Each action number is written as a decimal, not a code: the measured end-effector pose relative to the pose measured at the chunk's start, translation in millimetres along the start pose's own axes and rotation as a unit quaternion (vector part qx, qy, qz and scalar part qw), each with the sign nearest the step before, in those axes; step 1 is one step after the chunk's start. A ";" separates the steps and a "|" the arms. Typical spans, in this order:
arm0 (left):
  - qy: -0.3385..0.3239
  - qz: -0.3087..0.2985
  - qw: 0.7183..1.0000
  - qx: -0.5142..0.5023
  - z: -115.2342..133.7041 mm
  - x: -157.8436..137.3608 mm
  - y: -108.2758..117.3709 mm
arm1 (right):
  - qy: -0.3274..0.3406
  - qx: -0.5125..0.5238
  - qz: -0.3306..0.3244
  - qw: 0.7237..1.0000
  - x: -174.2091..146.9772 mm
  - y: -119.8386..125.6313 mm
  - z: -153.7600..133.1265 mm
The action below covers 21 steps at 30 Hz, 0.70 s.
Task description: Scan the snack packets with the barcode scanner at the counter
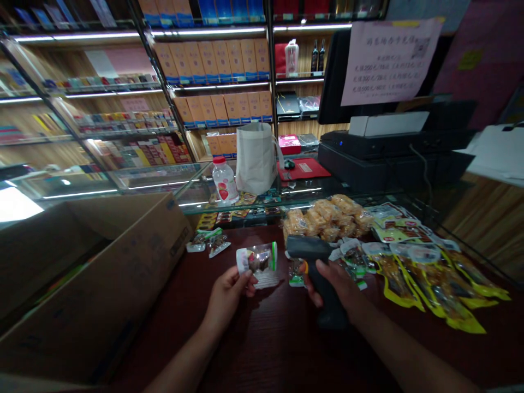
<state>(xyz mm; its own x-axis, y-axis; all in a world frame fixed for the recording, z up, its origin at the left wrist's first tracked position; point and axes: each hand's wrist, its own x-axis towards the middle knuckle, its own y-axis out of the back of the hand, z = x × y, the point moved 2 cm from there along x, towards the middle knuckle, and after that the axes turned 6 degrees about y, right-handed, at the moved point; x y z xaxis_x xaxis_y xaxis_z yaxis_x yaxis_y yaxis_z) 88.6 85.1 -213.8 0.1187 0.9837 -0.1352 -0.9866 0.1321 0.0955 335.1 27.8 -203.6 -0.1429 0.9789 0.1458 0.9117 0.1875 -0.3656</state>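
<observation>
Between the thumb and fingers of my left hand (235, 286) is a small clear snack packet (257, 261) with a green strip and dark pieces inside. My right hand (333, 281) wraps round the handle of a black barcode scanner (313, 248), its head pointing left toward the packet. Similar small packets (352, 255) lie behind and beside the scanner, partly hidden by it. Two or so more packets (210, 241) rest on the dark red table, left of my left hand. Behind the scanner is a pile of wrapped golden snacks (329, 215).
An open cardboard box (135, 262) stands at the left. Yellow-edged food pouches (434, 278) and flat green-white packs (401, 222) lie at the right. On the glass counter are a red-capped bottle (225, 183), a white bag (256, 158) and a black monitor (333, 76).
</observation>
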 end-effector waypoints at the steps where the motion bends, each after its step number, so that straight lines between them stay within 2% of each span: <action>1: 0.006 -0.007 1.000 -0.014 -2.2 1.3 -0.4 | 0.003 0.020 0.003 1.000 1.0 2.3 -1.8; 4: 0.046 -0.036 0.998 -0.038 -4.6 6.5 -2.7 | 0.015 0.066 0.010 0.998 3.8 6.6 -6.2; 7: 0.102 -0.131 0.986 -0.002 4.8 14.7 -9.4 | 0.020 0.099 0.013 0.995 5.5 6.7 -7.2; 10: 0.123 -0.249 0.954 0.109 24.4 27.0 -20.1 | 0.027 0.125 0.010 0.992 6.0 5.3 -6.6; 13: 0.101 -0.308 0.917 0.232 44.1 45.3 -32.1 | 0.031 0.138 0.010 0.990 6.3 5.1 -5.9; 17: 0.076 -0.308 0.893 0.320 55.0 74.2 -48.0 | 0.035 0.146 0.012 0.989 8.5 7.9 -4.1; 21: 0.026 -0.237 0.885 0.399 48.4 91.1 -58.4 | 0.031 0.153 0.010 0.988 11.1 11.5 0.3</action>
<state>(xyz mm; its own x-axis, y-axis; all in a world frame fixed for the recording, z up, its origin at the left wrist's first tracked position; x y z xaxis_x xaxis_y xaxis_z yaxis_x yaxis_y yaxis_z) 162.4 172.9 -184.0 0.4718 0.7905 -0.3905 -0.4312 0.5932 0.6799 343.9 40.8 -206.5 -0.0933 0.9779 0.1872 0.7540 0.1922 -0.6282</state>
